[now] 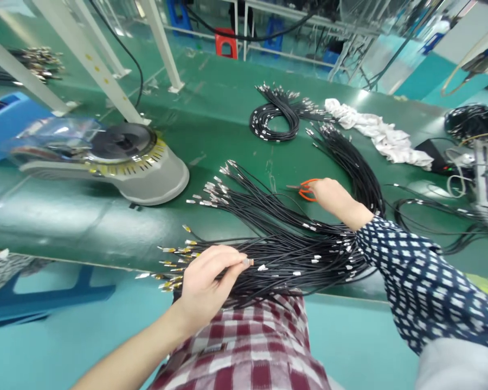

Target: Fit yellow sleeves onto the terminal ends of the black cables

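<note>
My left hand (211,279) is over the near bundle of black cables (276,254), thumb and fingertips pinched on a small pale connector (248,262) with an orange-brown edge. Whether a cable runs from it is hidden by the hand. Beyond the bundle, my right hand (331,197) grips orange-handled scissors (308,190), their blades pointing left just above the green table. Yellow and silver cable ends (174,265) fan out left of my left hand. Farther up, another group of silver-tipped ends (213,192) spreads toward the left.
A grey tape dispenser (146,173) stands at the left beside a blue bin (12,127). Behind lie a coiled cable bundle (274,122) and a crumpled white cloth (382,132). More black cables (358,168) curve behind my right hand. White posts (162,43) rise from the table.
</note>
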